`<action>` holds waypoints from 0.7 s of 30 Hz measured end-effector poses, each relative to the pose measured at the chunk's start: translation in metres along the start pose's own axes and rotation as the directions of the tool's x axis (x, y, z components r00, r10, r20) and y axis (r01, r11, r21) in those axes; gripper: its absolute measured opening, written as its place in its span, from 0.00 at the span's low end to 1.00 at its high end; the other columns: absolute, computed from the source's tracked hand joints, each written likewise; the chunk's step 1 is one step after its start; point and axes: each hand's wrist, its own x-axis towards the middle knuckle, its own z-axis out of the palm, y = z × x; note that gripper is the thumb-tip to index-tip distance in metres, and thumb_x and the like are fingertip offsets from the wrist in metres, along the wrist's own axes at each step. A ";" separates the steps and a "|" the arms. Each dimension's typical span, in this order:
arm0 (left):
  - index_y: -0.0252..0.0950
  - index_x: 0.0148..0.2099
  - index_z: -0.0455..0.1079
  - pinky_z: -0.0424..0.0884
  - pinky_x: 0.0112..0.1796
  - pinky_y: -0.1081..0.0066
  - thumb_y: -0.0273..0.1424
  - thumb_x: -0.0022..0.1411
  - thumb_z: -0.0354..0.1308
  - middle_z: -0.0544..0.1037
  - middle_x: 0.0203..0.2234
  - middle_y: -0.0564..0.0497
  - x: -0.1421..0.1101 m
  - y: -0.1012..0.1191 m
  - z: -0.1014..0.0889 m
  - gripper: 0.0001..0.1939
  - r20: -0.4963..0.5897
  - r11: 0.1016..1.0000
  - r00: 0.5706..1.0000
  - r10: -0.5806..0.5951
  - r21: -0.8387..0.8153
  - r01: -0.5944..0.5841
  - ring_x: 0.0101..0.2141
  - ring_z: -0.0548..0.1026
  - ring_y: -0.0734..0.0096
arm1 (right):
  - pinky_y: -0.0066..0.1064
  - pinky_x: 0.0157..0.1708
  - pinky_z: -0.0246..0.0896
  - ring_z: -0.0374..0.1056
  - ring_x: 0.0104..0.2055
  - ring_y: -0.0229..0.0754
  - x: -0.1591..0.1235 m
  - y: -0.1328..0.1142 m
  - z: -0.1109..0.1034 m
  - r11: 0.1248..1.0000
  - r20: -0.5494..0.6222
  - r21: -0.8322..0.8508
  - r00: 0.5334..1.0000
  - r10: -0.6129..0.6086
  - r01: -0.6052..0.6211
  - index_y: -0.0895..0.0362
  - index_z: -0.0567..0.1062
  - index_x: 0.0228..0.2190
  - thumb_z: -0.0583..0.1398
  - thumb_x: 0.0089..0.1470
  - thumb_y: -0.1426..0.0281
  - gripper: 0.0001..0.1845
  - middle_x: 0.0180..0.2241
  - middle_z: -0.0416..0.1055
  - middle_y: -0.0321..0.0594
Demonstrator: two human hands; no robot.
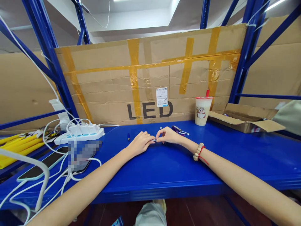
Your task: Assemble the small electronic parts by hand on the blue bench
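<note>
My left hand (140,143) and my right hand (168,136) meet at the middle of the blue shelf top (164,166). Both pinch a small silvery part (153,140) between their fingertips; it is too small to name. My right wrist wears a bead bracelet with a red string (198,152). A small blue piece (128,136) lies just left of my left hand. A purple-handled tool (179,129) rests behind my right hand, and a tiny pale bit (161,127) sits near it.
A taped cardboard sheet marked LED (150,81) walls off the back. A drink cup with a red straw (201,110) and an open cardboard box (246,121) stand at the right. At the left are a white power strip (81,132) with cables, phones (44,164) and yellow items (18,146).
</note>
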 end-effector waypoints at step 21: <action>0.38 0.41 0.66 0.64 0.37 0.73 0.37 0.64 0.39 0.74 0.34 0.51 0.005 -0.007 0.001 0.15 0.042 0.940 0.972 -0.232 -0.245 0.235 0.35 0.70 0.71 | 0.23 0.16 0.54 0.58 0.15 0.30 0.005 0.006 0.008 1.000 -0.154 -0.017 0.988 0.013 -0.016 0.61 0.76 0.26 0.60 0.39 0.54 0.22 0.19 0.69 0.36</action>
